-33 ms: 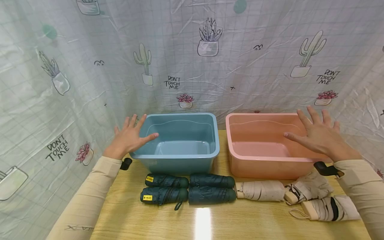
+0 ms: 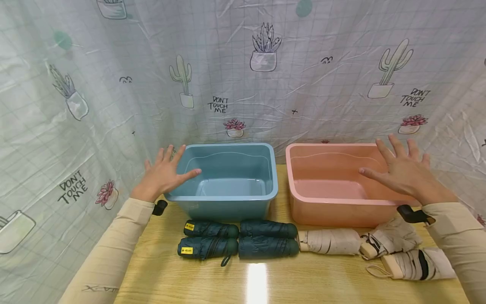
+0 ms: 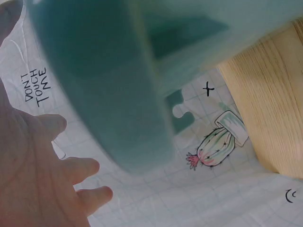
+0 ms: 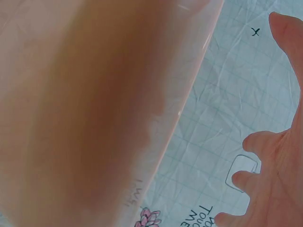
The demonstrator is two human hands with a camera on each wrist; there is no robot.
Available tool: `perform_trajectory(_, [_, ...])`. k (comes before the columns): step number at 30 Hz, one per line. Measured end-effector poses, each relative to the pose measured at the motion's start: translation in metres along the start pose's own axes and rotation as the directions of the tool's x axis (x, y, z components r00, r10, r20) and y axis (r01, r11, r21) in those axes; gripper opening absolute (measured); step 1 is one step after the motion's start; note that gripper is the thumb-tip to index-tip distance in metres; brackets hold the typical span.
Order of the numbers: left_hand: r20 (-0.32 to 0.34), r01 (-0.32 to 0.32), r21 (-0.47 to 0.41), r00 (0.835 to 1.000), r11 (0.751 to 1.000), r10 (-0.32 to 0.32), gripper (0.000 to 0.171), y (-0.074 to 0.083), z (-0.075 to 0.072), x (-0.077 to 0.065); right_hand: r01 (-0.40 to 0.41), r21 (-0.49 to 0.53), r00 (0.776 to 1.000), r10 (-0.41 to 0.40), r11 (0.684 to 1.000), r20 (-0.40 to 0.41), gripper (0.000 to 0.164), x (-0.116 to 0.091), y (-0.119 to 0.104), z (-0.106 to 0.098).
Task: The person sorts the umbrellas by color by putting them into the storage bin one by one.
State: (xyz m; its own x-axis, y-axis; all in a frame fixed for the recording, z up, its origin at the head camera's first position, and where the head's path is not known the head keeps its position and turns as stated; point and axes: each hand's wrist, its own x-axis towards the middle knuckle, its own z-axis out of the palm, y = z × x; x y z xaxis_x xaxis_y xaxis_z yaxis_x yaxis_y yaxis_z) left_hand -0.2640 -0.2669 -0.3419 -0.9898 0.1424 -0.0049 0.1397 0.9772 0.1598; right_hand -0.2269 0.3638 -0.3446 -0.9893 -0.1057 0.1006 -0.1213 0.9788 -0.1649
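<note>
My left hand [image 2: 162,176], fingers spread and holding nothing, is over the left end of a blue plastic bin [image 2: 224,209]. My right hand [image 2: 408,172] is spread the same way over the right end of a pink bin [image 2: 341,213]. No umbrellas show inside either bin. In front of the blue bin lie several folded dark green umbrellas [image 2: 267,247], two with yellow tags. Three folded beige umbrellas [image 2: 332,241] lie in front of the pink bin. Both wrist views show bare, extended fingers beside a blurred bin wall.
A wooden table [image 2: 190,283] carries everything, with a bright glare spot near its front. Behind and at both sides hangs a pale curtain [image 2: 152,33] printed with cacti and lettering. Both bins stand close to the back curtain, side by side with a narrow gap.
</note>
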Motion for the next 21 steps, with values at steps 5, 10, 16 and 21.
perform_trajectory(5, [0.002, -0.003, 0.002, 1.000, 1.000, 0.003, 0.107, 0.0014, 0.0023, -0.0008, -0.003, -0.002, 1.000, 0.003, 1.000, 0.006, 0.104, -0.0011, -0.0006, 0.0013])
perform_trajectory(10, [0.000, -0.007, 0.000, 1.000, 1.000, 0.007, 0.106, 0.0029, 0.0019, -0.0027, 0.004, 0.000, 1.000, -0.004, 1.000, -0.004, 0.104, -0.0003, -0.0015, 0.0018])
perform_trajectory(16, [-0.009, -0.009, -0.012, 1.000, 1.000, 0.009, 0.105, 0.0047, 0.0012, -0.0044, 0.012, 0.006, 1.000, -0.012, 1.000, -0.018, 0.103, -0.0003, -0.0014, 0.0012])
perform_trajectory(21, [-0.010, -0.009, -0.009, 1.000, 1.000, 0.009, 0.105, 0.0085, 0.0012, -0.0089, 0.015, 0.011, 1.000, -0.015, 1.000, -0.019, 0.103, -0.0031, -0.0045, 0.0003])
